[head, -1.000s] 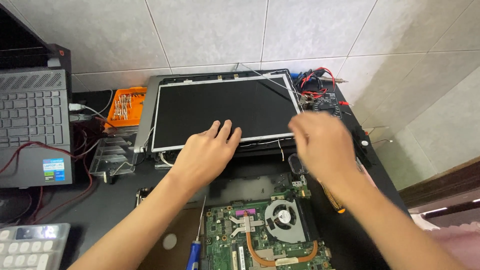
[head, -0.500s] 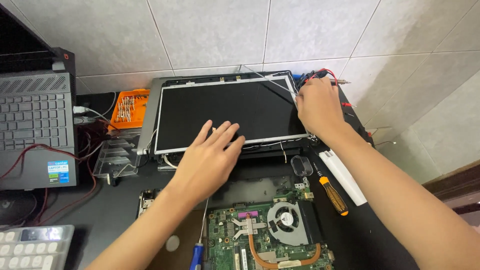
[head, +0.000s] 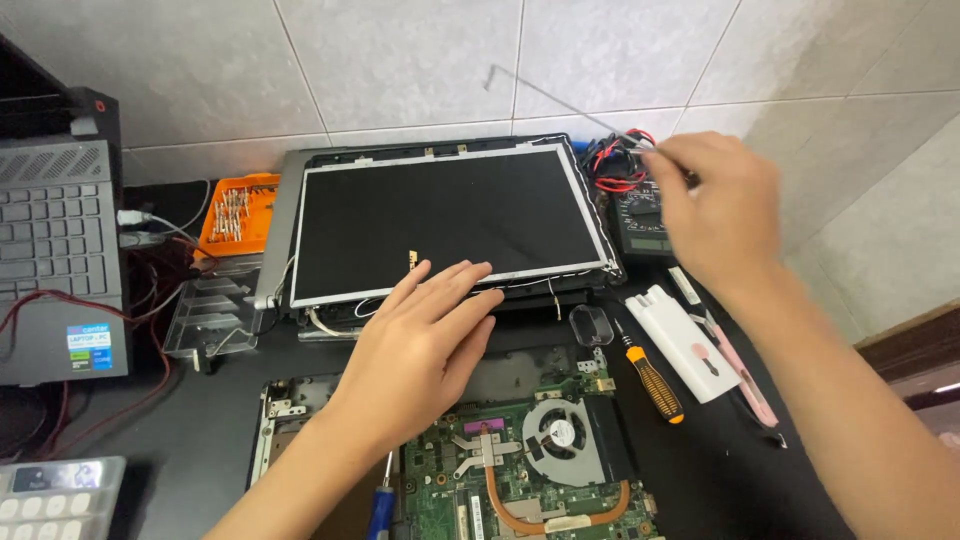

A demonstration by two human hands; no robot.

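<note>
Two hands are at work: the left hand (head: pixel 425 345) is pressed flat, fingers spread, on the bare panel's (head: pixel 445 220) lower edge, while a thin metal strip (head: pixel 560 100) is pinched in the right hand (head: pixel 715 205) above it. The motherboard (head: pixel 530 475) lies exposed; disassembly seems well advanced.

Matt black screen panel (head: pixel 450 220) w/ thin metal frame mid-frame, glossy white wall tiles (head: pixel 400 60) up top, copper heat pipe (head: pixel 520 510) & green circuit board (head: pixel 470 490) below.

L hand (head: pixel 425 345) on screen panel (head: pixel 450 220), maybe flat.
</note>
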